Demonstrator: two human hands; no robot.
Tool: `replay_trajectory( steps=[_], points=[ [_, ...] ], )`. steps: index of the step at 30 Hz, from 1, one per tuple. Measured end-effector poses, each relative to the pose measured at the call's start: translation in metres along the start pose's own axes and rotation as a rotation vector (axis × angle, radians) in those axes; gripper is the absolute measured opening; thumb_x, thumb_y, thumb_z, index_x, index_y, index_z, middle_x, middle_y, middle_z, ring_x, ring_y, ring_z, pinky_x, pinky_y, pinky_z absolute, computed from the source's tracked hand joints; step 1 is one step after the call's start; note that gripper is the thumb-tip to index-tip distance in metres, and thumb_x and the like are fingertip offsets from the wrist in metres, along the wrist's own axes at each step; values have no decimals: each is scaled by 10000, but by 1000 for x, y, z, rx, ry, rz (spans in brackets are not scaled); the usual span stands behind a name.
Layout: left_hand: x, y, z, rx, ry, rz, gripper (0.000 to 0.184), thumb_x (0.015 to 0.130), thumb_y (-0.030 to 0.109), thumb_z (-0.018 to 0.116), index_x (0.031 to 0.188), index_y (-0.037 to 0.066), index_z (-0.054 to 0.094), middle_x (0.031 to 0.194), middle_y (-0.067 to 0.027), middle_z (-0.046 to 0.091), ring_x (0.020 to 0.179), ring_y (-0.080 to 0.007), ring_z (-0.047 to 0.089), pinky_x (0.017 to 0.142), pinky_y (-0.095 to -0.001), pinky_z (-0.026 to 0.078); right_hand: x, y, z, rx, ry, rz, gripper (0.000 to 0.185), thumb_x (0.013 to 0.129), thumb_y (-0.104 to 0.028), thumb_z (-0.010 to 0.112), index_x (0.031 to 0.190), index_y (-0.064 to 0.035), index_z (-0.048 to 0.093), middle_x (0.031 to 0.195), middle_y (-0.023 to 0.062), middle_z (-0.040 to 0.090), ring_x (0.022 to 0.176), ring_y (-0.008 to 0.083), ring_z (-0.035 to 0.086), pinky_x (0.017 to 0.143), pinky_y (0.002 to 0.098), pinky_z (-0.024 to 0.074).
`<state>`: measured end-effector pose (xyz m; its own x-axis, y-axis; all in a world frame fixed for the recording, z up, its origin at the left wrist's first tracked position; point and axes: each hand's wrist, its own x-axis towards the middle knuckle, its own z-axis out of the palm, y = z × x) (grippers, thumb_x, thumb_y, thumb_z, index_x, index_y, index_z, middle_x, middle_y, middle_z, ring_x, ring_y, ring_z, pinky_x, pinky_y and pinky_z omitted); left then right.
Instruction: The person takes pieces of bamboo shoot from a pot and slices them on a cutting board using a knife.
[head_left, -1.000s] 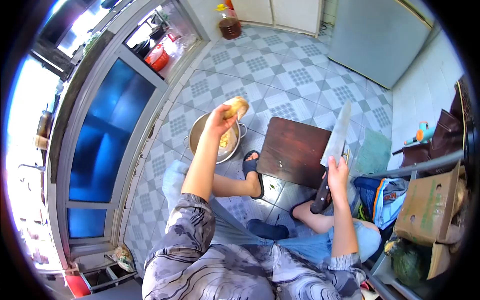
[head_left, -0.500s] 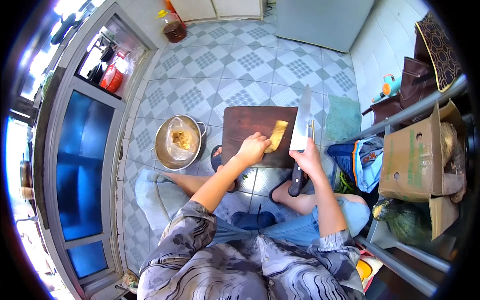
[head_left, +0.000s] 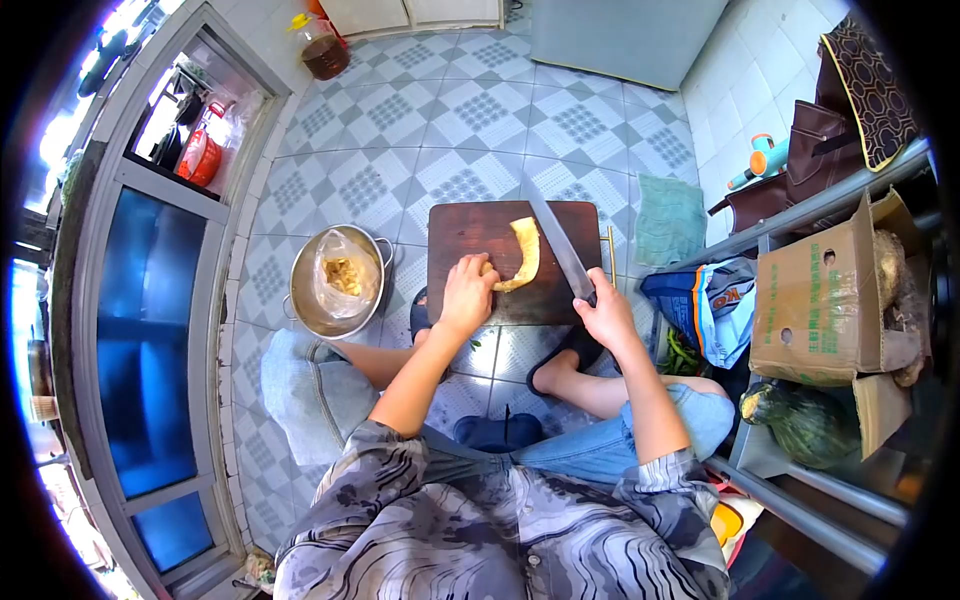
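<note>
A dark wooden cutting board lies low in front of me. On it is a curved, pale-yellow strip of food; I cannot make out its kind. My left hand rests at the board's left side, its fingers closed on the lower end of the strip. My right hand grips the black handle of a large kitchen knife. The blade slants over the board to the right of the strip, apart from it. To the left, a steel pot holds a clear plastic bag with yellow pieces inside.
At the right a metal rack carries a cardboard box and a dark green squash. A blue-white bag and green vegetables lie beside it. A teal mat lies on the tiled floor.
My right hand has turned the knife so its blade leans left over the board. The strip looks more curved now, and my left hand is at its lower left end.
</note>
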<state>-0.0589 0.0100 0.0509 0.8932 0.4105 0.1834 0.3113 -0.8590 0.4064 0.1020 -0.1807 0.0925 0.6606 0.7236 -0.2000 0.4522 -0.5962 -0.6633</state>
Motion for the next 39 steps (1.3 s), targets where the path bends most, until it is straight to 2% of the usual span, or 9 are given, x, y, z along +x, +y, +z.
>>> replay_trajectory(
  steps=[1,11,16,18,23,25,26,30,39],
  points=[
    [2,-3,1,-4,0,0,182,692,19,565,859,55,628,1190,-171,524,1134,-337,464,934,-425,394,-2,-6,-4,-71,-46,25,391,804,-188,632,1119,-89,424,851,225,632,841,409,613,719,494,475],
    [22,17,1,90,401,-129,311,668,39,590,976,27,621,1159,-193,523,1156,-376,430,999,-463,324,-4,4,31,-318,-114,118,347,852,-192,573,1140,-109,399,1017,234,554,866,415,613,757,507,483],
    [27,35,55,26,165,77,314,691,101,605,993,17,608,1060,-148,563,1127,-319,465,1063,-463,271,-2,9,41,-285,-147,175,357,850,-183,569,1136,-77,382,989,248,580,889,432,597,763,514,477],
    [32,41,68,356,184,171,300,703,114,598,991,28,595,1004,-128,578,1099,-313,490,1096,-453,234,-1,19,47,-262,-157,132,339,853,-167,555,1114,-52,372,880,251,617,824,428,613,739,524,474],
    [44,27,90,524,-82,201,258,836,154,463,1017,22,591,911,-118,592,1005,-267,545,1118,-448,190,-1,13,47,-201,-128,191,314,906,-286,497,1074,-42,392,855,252,637,814,439,614,724,533,467],
    [45,22,93,483,-116,184,222,827,162,477,970,39,594,888,-102,590,923,-252,563,1074,-437,261,2,8,43,-216,-115,207,355,929,-370,449,1050,-39,414,867,246,642,827,442,613,725,533,465],
    [43,18,94,479,-85,214,190,814,165,495,944,66,591,851,-82,579,848,-238,560,929,-408,371,1,6,40,-205,-106,199,351,932,-376,442,1027,-39,413,861,251,644,830,442,617,736,535,472],
    [26,15,85,402,-54,165,230,763,163,527,974,94,586,788,-69,515,765,-215,509,687,-352,377,-2,2,42,-238,-114,184,367,943,-409,401,1017,-51,430,835,248,646,815,443,619,722,542,473],
    [13,14,88,422,-1,151,255,775,163,515,1006,76,577,849,-86,507,810,-236,491,732,-350,378,-5,3,49,-291,-136,115,355,950,-394,384,996,-43,412,795,252,644,765,447,620,691,551,479]
  ],
)
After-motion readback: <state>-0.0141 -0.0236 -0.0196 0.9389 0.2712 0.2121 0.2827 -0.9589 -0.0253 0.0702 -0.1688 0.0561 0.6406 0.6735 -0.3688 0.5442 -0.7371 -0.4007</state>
